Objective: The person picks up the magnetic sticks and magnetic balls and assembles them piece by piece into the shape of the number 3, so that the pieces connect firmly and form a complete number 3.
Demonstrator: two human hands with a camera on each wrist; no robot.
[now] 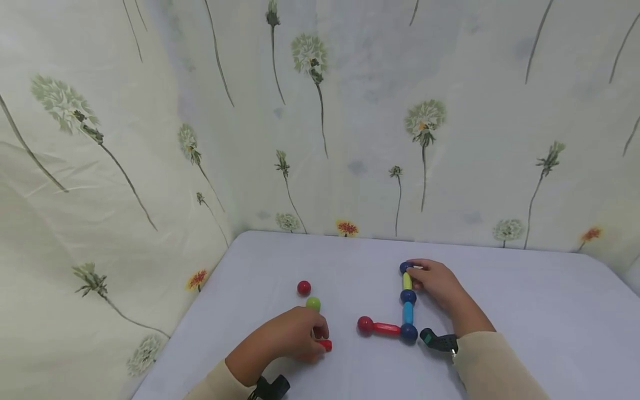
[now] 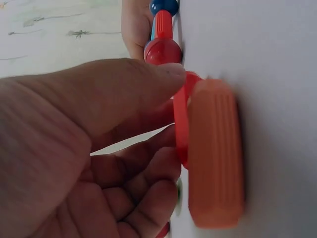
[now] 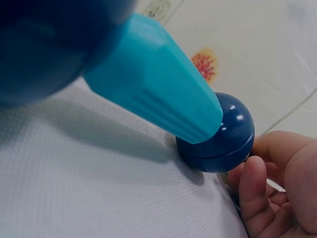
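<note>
Both hands are occupied over a white worktop (image 1: 540,333) in the head view: by the left hand (image 1: 300,333) a short red rod (image 1: 326,345) is pinched; by the right hand (image 1: 441,284) the far dark-blue ball (image 1: 405,268) of an L-shaped ball-and-rod chain (image 1: 408,313) is gripped. In the left wrist view, a ridged orange rod (image 2: 216,153) is seen beside the red one. In the right wrist view, a faceted light-blue rod (image 3: 158,84) is joined to the chain's glossy middle ball (image 3: 230,148).

On the table (image 1: 525,316), two balls (image 1: 304,288) lie left of the ball-and-rod chain (image 1: 408,314).
</note>
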